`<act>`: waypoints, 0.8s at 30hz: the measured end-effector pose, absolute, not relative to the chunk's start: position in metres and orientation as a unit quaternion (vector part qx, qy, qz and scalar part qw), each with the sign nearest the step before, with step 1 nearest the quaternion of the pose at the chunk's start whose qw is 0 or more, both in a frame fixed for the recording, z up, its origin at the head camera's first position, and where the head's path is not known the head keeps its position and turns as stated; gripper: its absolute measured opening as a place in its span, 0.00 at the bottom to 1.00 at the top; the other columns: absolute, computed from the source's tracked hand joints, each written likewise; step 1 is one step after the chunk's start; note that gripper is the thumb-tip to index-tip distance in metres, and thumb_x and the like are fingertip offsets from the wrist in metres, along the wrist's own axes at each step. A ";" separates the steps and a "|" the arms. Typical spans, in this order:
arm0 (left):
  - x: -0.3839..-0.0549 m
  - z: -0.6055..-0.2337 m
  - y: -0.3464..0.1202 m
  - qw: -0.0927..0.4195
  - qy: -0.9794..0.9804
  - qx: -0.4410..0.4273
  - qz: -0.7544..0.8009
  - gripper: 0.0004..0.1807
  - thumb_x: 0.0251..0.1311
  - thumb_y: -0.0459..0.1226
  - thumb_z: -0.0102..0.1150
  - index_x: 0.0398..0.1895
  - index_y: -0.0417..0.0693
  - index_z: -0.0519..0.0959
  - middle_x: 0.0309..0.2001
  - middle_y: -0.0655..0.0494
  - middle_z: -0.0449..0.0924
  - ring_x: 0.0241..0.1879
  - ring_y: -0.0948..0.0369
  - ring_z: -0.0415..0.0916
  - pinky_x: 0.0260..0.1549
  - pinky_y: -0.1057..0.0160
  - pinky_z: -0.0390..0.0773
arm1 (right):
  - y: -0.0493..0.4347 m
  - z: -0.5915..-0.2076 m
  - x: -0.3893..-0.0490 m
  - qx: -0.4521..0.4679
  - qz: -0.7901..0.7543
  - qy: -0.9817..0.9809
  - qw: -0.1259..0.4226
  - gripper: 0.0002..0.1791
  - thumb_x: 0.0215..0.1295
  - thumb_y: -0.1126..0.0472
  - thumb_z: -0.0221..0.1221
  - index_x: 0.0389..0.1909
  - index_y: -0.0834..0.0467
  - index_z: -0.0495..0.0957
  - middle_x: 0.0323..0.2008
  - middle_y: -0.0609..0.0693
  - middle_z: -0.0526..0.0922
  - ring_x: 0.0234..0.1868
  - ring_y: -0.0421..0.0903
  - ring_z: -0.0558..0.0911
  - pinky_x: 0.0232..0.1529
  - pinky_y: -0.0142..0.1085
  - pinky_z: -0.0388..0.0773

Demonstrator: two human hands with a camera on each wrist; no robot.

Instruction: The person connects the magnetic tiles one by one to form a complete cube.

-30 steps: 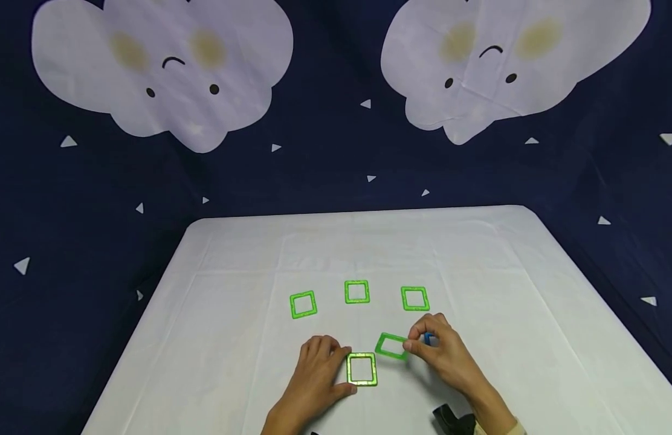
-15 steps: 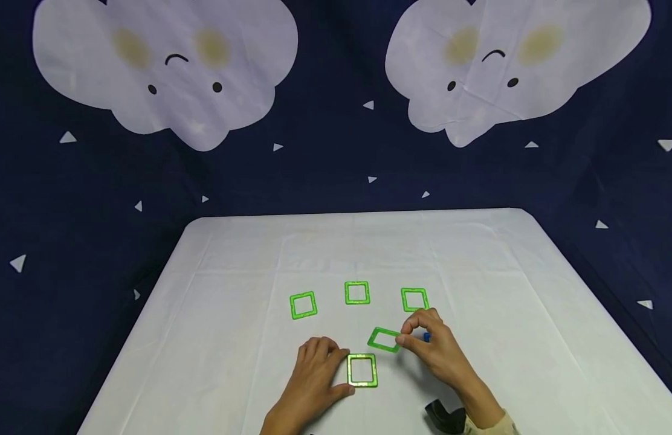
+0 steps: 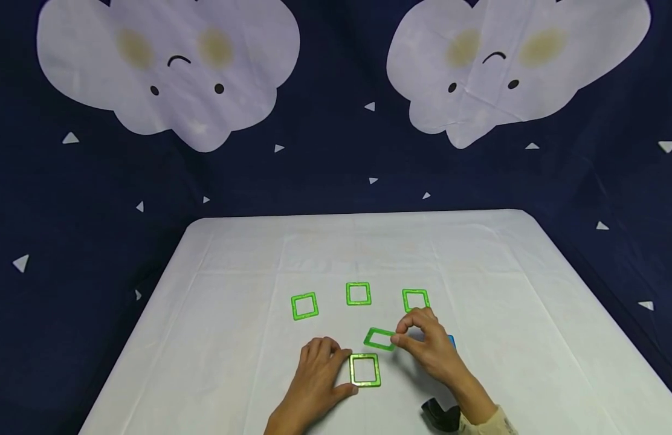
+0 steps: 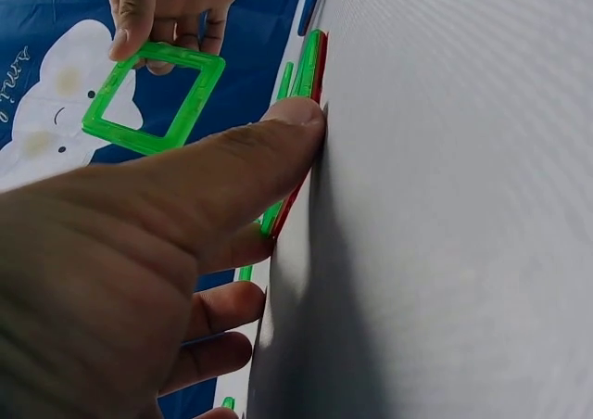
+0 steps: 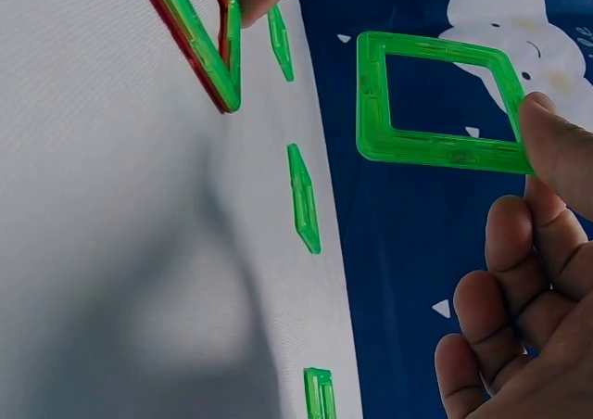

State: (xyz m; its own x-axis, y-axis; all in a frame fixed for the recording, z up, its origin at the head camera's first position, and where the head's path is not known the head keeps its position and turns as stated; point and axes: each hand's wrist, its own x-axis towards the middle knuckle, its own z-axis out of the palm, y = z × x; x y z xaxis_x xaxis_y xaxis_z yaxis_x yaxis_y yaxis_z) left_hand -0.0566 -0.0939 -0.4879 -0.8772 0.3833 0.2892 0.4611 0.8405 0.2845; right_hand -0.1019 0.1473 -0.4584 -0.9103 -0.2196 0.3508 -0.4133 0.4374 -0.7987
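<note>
Between thumb and index finger, my right hand [image 3: 431, 350] pinches one corner of a green square magnetic tile [image 3: 378, 347], an open frame held tilted above the table. In the right wrist view this tile [image 5: 371, 95] is raised off the cloth, its other fingers loosely curled below. My left hand [image 3: 314, 377] grips a second green square tile [image 3: 377, 370] by its left side, thumb at the near corner and index finger at the far one. Both wrist views show a red layer [image 5: 181, 34] under this green tile [image 4: 304, 71], flat against the table.
Three more green square tiles lie in a spaced row farther back: left [image 3: 294, 307], middle [image 3: 358, 302] and right [image 3: 405, 300]. A blue piece [image 3: 451, 341] shows partly behind my right hand. The white-covered table [image 3: 232, 254] meets a dark blue curtain [image 3: 325, 181] with clouds.
My right hand has moved left and slightly away with its tile, which is now nearly above the far edge of the tile at my left hand. The left hand stays in place.
</note>
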 end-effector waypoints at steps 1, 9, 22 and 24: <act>-0.057 -0.488 -0.094 0.113 -0.953 -0.221 -0.175 0.32 0.38 0.57 0.70 0.48 0.54 0.78 0.42 0.60 0.68 0.47 0.61 0.63 0.51 0.54 0.63 | 0.147 -0.458 -0.102 0.192 0.494 -0.842 0.099 0.12 0.49 0.63 0.68 0.26 0.47 0.74 0.29 0.43 0.77 0.46 0.36 0.67 0.54 0.23 0.57; -0.056 -0.489 -0.096 0.117 -0.951 -0.222 -0.181 0.32 0.38 0.57 0.70 0.49 0.53 0.78 0.43 0.60 0.68 0.47 0.61 0.63 0.51 0.53 0.63 | 0.144 -0.464 -0.105 0.214 0.473 -0.848 0.108 0.14 0.48 0.62 0.69 0.26 0.43 0.73 0.29 0.37 0.76 0.41 0.35 0.67 0.50 0.29 0.57; -0.056 -0.490 -0.097 0.126 -0.949 -0.219 -0.188 0.31 0.38 0.56 0.70 0.47 0.55 0.78 0.42 0.61 0.68 0.47 0.61 0.63 0.51 0.54 0.63 | 0.137 -0.469 -0.106 0.235 0.453 -0.853 0.113 0.16 0.45 0.61 0.71 0.26 0.42 0.73 0.28 0.34 0.75 0.39 0.34 0.66 0.48 0.30 0.58; -0.057 -0.490 -0.097 0.132 -0.947 -0.220 -0.191 0.31 0.37 0.56 0.70 0.47 0.55 0.78 0.42 0.61 0.68 0.47 0.61 0.63 0.51 0.54 0.63 | 0.136 -0.469 -0.106 0.241 0.449 -0.852 0.115 0.16 0.45 0.61 0.71 0.26 0.42 0.73 0.28 0.33 0.74 0.39 0.34 0.66 0.47 0.30 0.57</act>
State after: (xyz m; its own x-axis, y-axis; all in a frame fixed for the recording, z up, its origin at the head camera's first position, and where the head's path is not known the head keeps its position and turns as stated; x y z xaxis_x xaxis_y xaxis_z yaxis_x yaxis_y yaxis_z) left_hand -0.0566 -0.0970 -0.4905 -0.8680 0.3672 0.3341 0.4679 0.8302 0.3030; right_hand -0.1061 0.1360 -0.4690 -0.8573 -0.3081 0.4125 -0.5144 0.4797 -0.7108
